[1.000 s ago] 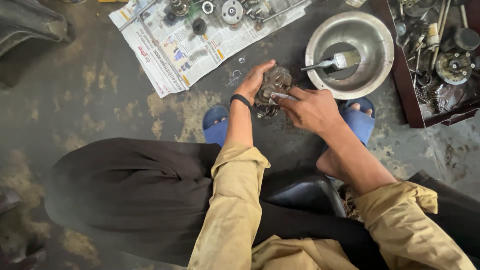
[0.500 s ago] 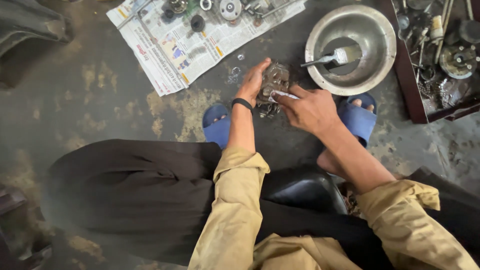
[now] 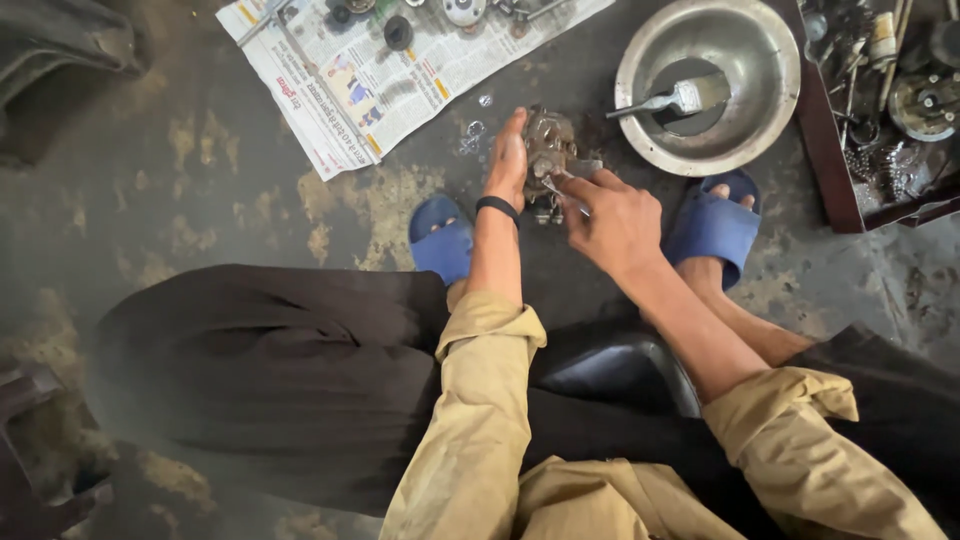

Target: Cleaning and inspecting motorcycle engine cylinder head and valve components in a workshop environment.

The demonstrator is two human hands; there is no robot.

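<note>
A greasy brown metal engine part (image 3: 548, 150) stands on the dark floor between my two blue sandals. My left hand (image 3: 508, 160) presses flat against its left side and steadies it. My right hand (image 3: 610, 215) is closed around a thin metal tool (image 3: 558, 190) whose tip touches the lower front of the part. A black band circles my left wrist. Both forearms come out of rolled tan sleeves.
A steel bowl (image 3: 760, 110) holding a brush (image 3: 670, 100) sits right of the part. A newspaper (image 3: 390, 70) carrying small metal parts lies at the top. A dark red tray (image 3: 840, 170) of tools and gears fills the right edge. My blue sandals (image 3: 440, 240) flank the part.
My hands and the part stay together with small shifts. The view has tilted a little, moving everything slightly in the frame.
</note>
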